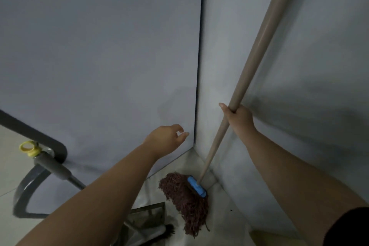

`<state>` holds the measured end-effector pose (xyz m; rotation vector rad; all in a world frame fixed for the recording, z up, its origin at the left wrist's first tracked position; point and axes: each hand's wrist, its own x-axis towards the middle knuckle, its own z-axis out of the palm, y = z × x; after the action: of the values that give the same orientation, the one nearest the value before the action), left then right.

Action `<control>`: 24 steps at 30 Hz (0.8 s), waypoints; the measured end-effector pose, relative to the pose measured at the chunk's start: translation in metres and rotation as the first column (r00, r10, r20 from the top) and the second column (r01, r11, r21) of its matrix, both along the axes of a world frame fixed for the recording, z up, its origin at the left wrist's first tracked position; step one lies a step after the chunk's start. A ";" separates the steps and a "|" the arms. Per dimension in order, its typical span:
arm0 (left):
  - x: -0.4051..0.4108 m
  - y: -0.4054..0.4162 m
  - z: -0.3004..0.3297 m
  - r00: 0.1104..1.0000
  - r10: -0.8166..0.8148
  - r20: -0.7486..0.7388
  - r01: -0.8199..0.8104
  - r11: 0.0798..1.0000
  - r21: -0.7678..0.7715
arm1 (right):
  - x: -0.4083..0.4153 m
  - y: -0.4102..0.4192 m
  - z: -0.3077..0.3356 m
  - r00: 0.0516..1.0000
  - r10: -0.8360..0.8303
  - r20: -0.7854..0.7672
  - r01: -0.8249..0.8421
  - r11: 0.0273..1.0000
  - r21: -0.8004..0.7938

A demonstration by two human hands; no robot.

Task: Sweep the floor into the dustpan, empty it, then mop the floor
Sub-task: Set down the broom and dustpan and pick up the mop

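My right hand [238,115] grips the beige pole of the mop [253,54], which leans into the corner of two white walls. The pole has a blue sleeve near its top. Its maroon string head [185,199], fixed by a blue clamp, rests on the white floor in the corner. My left hand [169,136] reaches toward the corner with loosely curled fingers and holds nothing. A metal dustpan [147,219] stands on the floor under my left forearm, with dark broom bristles [169,231] beside it.
A grey handle with a yellow ring [30,149] at its end sticks up at the left. Behind it stands a dark grey curved frame [26,191]. The two walls meet at a vertical seam [199,56]. Pale floor tiles show at the far left.
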<state>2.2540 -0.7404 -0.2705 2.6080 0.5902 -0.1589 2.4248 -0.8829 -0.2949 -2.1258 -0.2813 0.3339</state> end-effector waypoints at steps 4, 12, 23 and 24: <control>0.013 -0.013 -0.002 0.990 -0.129 0.049 0.131 0.990 -0.050 | -0.022 -0.019 0.028 0.993 -0.101 -0.053 0.110 0.967 0.232; 0.035 -0.072 0.033 0.945 -0.309 0.112 0.325 0.930 -0.175 | -0.071 -0.050 0.135 0.980 -0.178 0.088 0.126 0.899 0.419; -0.004 -0.201 0.096 0.924 0.057 0.379 0.225 0.720 -0.656 | -0.143 -0.133 0.220 0.979 0.005 0.202 -0.153 0.675 0.722; -0.011 -0.216 0.094 0.913 0.123 0.388 0.191 0.713 -0.675 | -0.152 -0.144 0.225 0.976 0.041 0.213 -0.189 0.645 0.741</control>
<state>2.2428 -0.9560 -0.1761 1.8111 0.2450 0.1361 2.2726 -1.0264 -0.0695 -1.2872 -0.5583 0.0612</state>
